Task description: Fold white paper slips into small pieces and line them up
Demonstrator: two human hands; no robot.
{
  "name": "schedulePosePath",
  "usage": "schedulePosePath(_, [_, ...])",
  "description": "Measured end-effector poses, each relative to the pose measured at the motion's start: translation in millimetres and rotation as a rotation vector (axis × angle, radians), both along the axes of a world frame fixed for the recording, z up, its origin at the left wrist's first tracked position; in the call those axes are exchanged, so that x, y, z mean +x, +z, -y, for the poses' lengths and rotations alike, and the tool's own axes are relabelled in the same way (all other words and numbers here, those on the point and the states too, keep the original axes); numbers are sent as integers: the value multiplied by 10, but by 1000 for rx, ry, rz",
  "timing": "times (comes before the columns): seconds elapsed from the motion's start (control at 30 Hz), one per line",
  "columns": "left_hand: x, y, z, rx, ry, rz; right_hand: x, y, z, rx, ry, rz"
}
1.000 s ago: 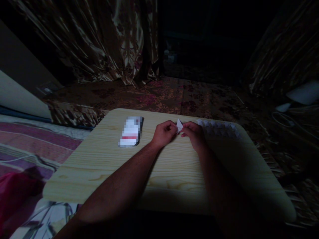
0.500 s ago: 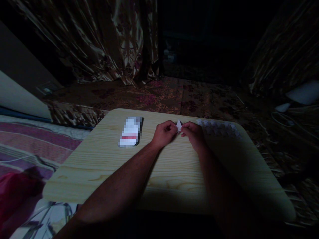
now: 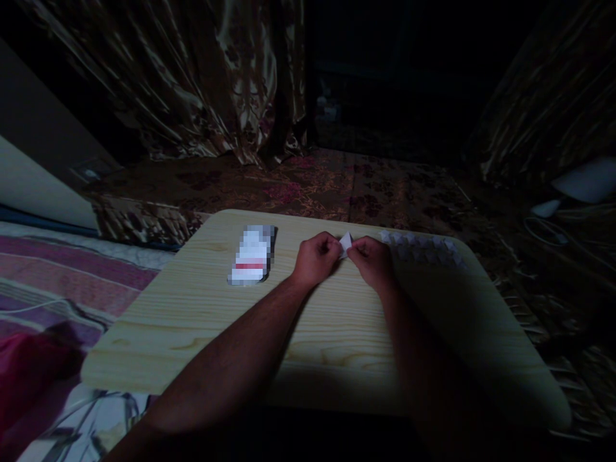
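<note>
A small piece of white folded paper point(image 3: 345, 244) with a pointed top is pinched between both hands above the far half of the wooden table point(image 3: 216, 321). My left hand point(image 3: 316, 258) grips its left side with thumb and fingertips. On the opposite edge, my right hand point(image 3: 373, 260) closes its thumb and forefinger. The lower part of the paper is partly hidden by fingers. Right of my right hand, several small white folded paper pieces point(image 3: 423, 245) stand in rows, dim in shadow.
A pixelated phone-like object point(image 3: 251, 255) lies on the table's left side. Beyond the table hang shiny patterned curtains point(image 3: 250, 83). A striped bed cover point(image 3: 86, 269) is at the left, and a white lamp-like object point(image 3: 587, 179) with a cable stands at the right.
The paper has turned slightly between my fingers, its tip shifting a little to the right. My right fingers have changed their pinch on its edge. Everything else stays in place.
</note>
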State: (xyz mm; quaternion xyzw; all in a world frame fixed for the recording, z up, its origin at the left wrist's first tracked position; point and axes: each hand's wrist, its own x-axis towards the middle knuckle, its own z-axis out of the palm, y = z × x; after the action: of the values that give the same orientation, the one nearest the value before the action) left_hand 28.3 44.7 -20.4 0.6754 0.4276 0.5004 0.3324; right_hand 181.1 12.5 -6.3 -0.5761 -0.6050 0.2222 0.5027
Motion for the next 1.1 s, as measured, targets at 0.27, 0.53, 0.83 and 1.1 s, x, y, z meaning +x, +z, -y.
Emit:
schedulePosePath(0.27, [18, -9, 3, -2, 6, 10, -39, -25, -14, 7, 33, -49])
schedulePosePath(0.53, [6, -17, -6, 28, 17, -17, -27, -22, 2, 21, 47, -8])
schedulePosePath(0.83, [20, 6, -4, 20, -4, 92, -65, -89, -22, -12, 76, -92])
schedulePosePath(1.1, [30, 40, 7, -57, -40, 173, -60, -106, -36, -30, 66, -81])
